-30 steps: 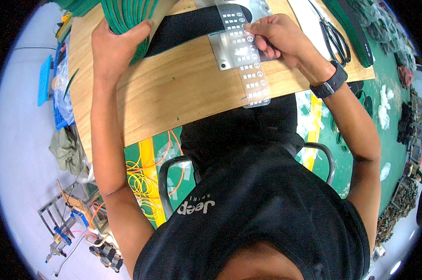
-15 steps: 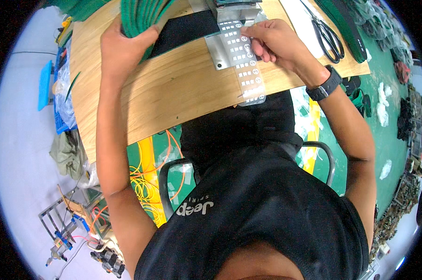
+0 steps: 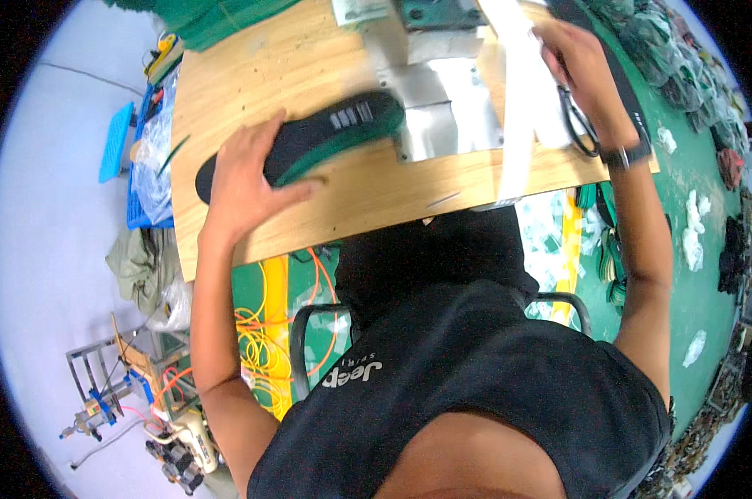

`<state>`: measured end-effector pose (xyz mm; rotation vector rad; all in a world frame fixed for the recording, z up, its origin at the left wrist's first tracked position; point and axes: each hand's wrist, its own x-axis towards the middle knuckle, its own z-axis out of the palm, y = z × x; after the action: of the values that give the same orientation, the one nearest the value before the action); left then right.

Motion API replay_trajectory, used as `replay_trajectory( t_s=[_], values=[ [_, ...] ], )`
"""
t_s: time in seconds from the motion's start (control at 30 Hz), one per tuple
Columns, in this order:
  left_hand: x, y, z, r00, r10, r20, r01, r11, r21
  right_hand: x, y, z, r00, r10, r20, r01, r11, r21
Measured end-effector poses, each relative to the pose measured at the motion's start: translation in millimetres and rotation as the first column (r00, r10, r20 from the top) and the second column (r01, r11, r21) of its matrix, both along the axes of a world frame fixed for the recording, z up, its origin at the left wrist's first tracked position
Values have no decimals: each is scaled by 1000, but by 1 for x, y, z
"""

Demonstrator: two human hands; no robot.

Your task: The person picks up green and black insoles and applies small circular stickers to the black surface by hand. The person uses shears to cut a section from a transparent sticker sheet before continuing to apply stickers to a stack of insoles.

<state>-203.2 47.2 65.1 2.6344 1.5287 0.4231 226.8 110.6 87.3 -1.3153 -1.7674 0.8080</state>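
A black insole point(image 3: 326, 125) with a green edge and pale print lies on the wooden table. My left hand point(image 3: 247, 179) rests across its left part, fingers spread and thumb apart. Over on the right, my right hand point(image 3: 571, 62) is closed at the edge of a long whitish label strip point(image 3: 517, 108). The strip is blurred and hangs down past the table's near edge. Between the hands is a shiny metal plate point(image 3: 455, 116), in front of a metal device point(image 3: 442, 17). Black-handled scissors point(image 3: 580, 129) lie partly hidden below my right hand.
Green material point(image 3: 226, 21) is heaped at the table's far left. Beyond the left edge stands a blue crate point(image 3: 155, 208) with clear plastic. Yellow and orange hoses point(image 3: 264, 349) lie on the floor. Bagged goods point(image 3: 671, 75) line the right side. A chair armrest point(image 3: 301, 333) shows beside me.
My left hand has come nearer, from a bent green stack to the black insole. My right hand has moved right with the label strip, uncovering the metal plate.
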Motion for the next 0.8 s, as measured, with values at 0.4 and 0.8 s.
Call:
replay_trajectory(
  t_s=[0.4,0.8],
  values=[
    [-35,56,23,997,3,-71,-47,777,-628,165,72,75,826,-164,539,240,968,-73],
    [-5,27,38,994,107,9,-99,943,-317,189,13,-16,875,-316,368,447,819,-360]
  ],
)
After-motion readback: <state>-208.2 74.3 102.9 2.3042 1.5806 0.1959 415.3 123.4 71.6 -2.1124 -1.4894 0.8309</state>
